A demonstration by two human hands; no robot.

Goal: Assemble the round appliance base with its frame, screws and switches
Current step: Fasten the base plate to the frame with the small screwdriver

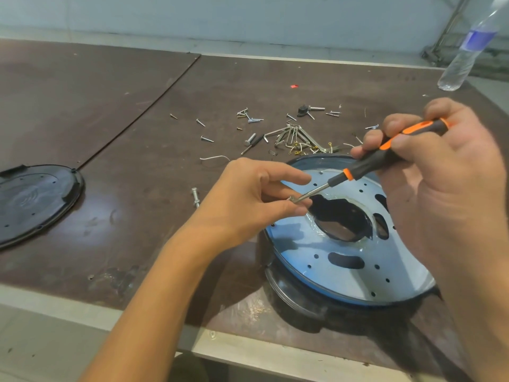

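Note:
The round appliance base, a blue-rimmed metal disc with holes and a dark middle opening, lies on the brown table at the right. My left hand hovers over its left edge and pinches a small screw between thumb and fingers. My right hand grips a black and orange screwdriver, whose tip meets the screw. A scatter of loose screws and hex keys lies on the table behind the base.
A black round cover lies at the table's left edge. A bolt rests left of my left hand. A clear water bottle stands at the far right corner. The table's front edge runs close below the base.

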